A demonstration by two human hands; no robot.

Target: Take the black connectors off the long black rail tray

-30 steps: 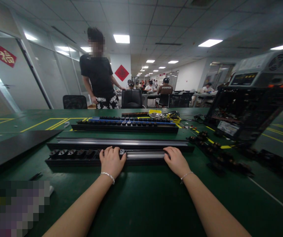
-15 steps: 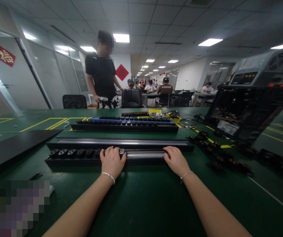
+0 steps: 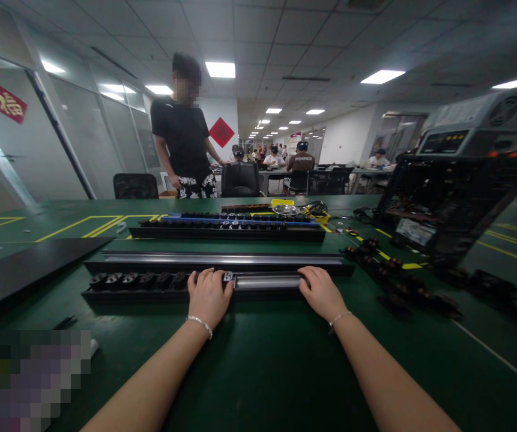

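A long black channel (image 3: 150, 296), like a power strip housing, lies across the green table in front of me. Several black socket modules (image 3: 130, 280) sit in a row in its left part; its right part shows a bare silvery inside. My left hand (image 3: 209, 295) curls over the channel near the middle, closed on a socket module (image 3: 228, 276) that peeks out by the fingertips. Around the channel's right end, my right hand (image 3: 322, 292) is closed, thumb on the near side and fingers over the top. What lies under both palms is hidden.
Just behind lies a second black channel (image 3: 222, 259); farther back, another strip (image 3: 226, 233) is filled with sockets. Loose socket parts (image 3: 414, 285) and an opened computer case (image 3: 415, 204) are at right. A black panel (image 3: 28, 264) lies left. A person (image 3: 181, 132) stands across the table.
My left hand has slid slightly right along the channel, and the socket module at its fingertips has shifted right too. My right hand stays at the end.
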